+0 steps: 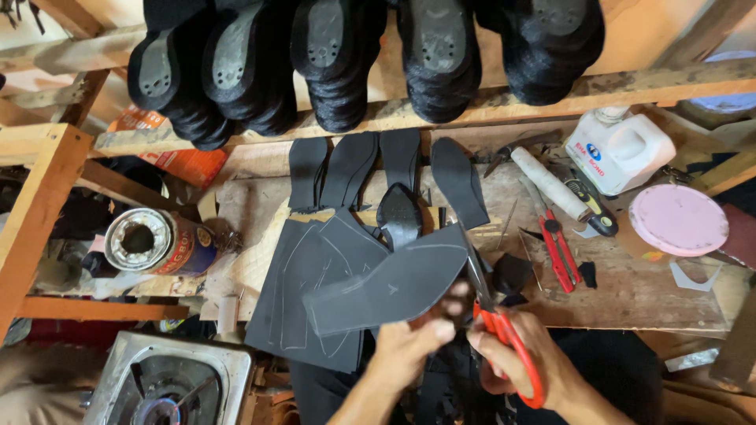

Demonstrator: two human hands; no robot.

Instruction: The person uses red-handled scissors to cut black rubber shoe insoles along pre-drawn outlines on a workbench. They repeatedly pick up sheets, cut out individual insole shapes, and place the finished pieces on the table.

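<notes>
Nearest to us, our right hand [516, 358] is wrapped through the handles of the red-handled scissors [494, 315], gripping them firmly, blades pointing up and away. Just left of it, our left hand [405, 346] pinches the near edge of a dark grey sole-shaped cutout [390, 287], thumb on top. We hold the cutout flat and slanted, its wide end rising to the right, where it meets the scissor blades.

Under the held piece, and a little left of our grip, lies a dark sheet with pale traced outlines [307, 291], draped over the near edge of the wooden workbench [638, 291]. Below and far left of our hands sits a small metal gas stove [169, 386]. Left of the grip, on its side, rests an open glue tin [153, 240].

Right of the scissors we see small black scraps, then a second pair of red-handled pliers or snips [559, 248], a white roll [551, 185], and a round pink lid [679, 220]. Beyond them stands a white plastic jug [622, 149].

Straight beyond the grip, several black insole strips [350, 169] lean upright against the back of the bench, partly hidden by the cutout we hold. Farthest off, stacks of black shoe soles [339, 55] line the wooden shelf [654, 83] above.
</notes>
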